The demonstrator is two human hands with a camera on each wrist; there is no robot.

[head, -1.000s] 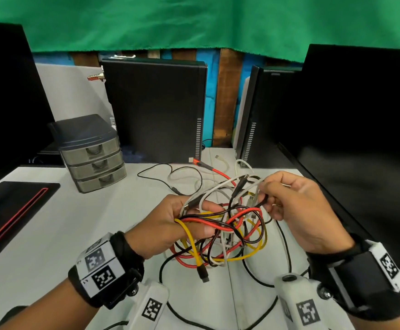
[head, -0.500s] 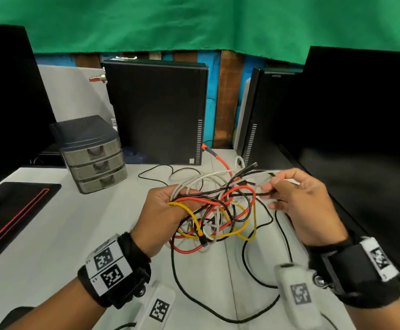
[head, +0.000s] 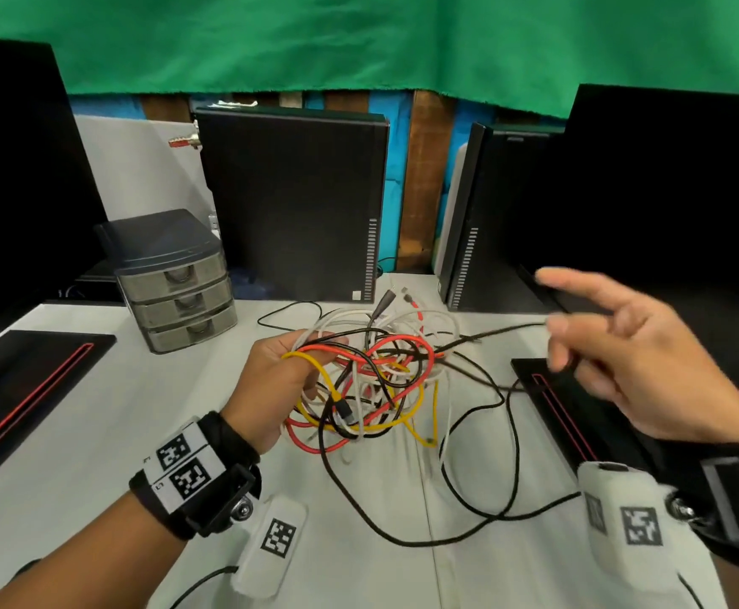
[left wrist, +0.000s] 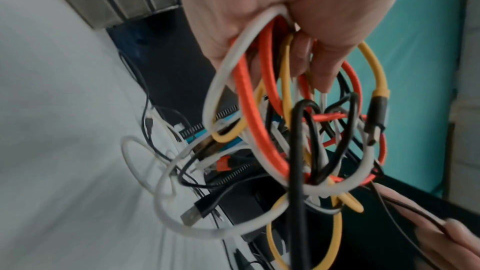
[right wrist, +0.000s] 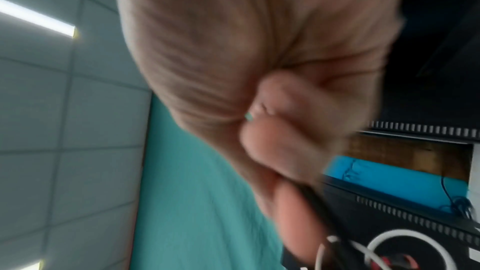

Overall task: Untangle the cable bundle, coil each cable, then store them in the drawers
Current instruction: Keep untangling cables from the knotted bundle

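My left hand point(head: 271, 380) grips a tangled cable bundle point(head: 380, 375) of red, yellow, white and black cables just above the white table point(head: 73, 498). In the left wrist view its fingers point(left wrist: 319, 69) curl through the loops point(left wrist: 259, 110). Off to the right, my right hand point(head: 635, 358) pinches a thin black cable point(head: 508, 331) that runs taut out of the bundle; its index finger points away. The same cable passes its fingers point(right wrist: 288, 219) in the blurred right wrist view. A grey three-drawer unit point(head: 178, 283) stands at the back left with all its drawers closed.
Two black computer towers point(head: 293, 204) point(head: 482, 222) stand at the back and dark monitors at both sides. Black monitor bases with red stripes lie at left point(head: 29, 389) and right point(head: 578, 424). Loose black cable loops point(head: 402, 536) trail over the table in front.
My right hand has swung out to the right, away from the bundle, drawing the thin black cable with it. The left hand keeps its hold and has shifted a little forward.
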